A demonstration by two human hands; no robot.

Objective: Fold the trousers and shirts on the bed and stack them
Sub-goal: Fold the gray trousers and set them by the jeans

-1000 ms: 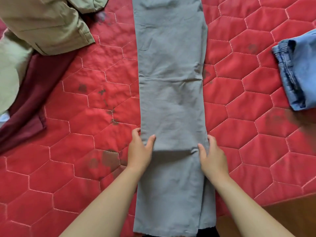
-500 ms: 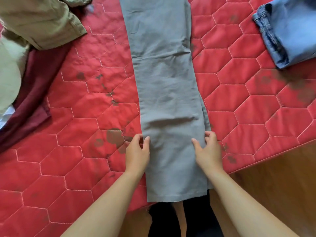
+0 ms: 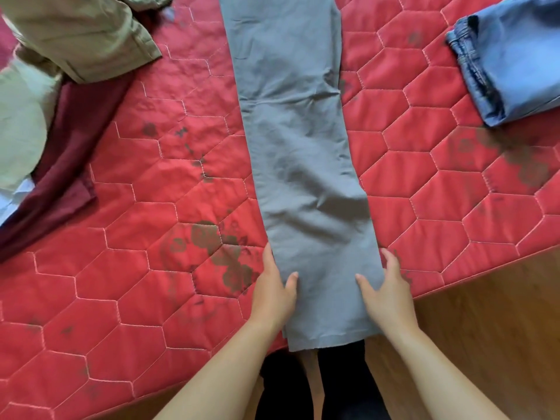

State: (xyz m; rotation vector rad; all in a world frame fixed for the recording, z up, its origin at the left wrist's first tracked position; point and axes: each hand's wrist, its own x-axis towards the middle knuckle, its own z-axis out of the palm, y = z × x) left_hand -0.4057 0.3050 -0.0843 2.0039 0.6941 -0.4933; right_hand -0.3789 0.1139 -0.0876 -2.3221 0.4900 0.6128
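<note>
Grey trousers (image 3: 297, 140) lie folded lengthwise into one long strip down the middle of the red quilted bed (image 3: 127, 268), their hem hanging just over the near edge. My left hand (image 3: 272, 292) holds the strip's left edge near the hem, thumb on top of the cloth. My right hand (image 3: 386, 294) holds the right edge at the same height, thumb on top and fingers at the side. Folded blue jeans (image 3: 512, 59) lie at the upper right.
Khaki trousers (image 3: 81, 34) lie in a heap at the upper left over a dark maroon garment (image 3: 60, 159), with a pale green cloth (image 3: 21, 122) at the left edge. Wooden floor (image 3: 491, 334) shows at the lower right, past the bed's edge.
Both hands have slid down the grey trousers toward the hem. The view has shifted back, so more of the bed edge and floor shows.
</note>
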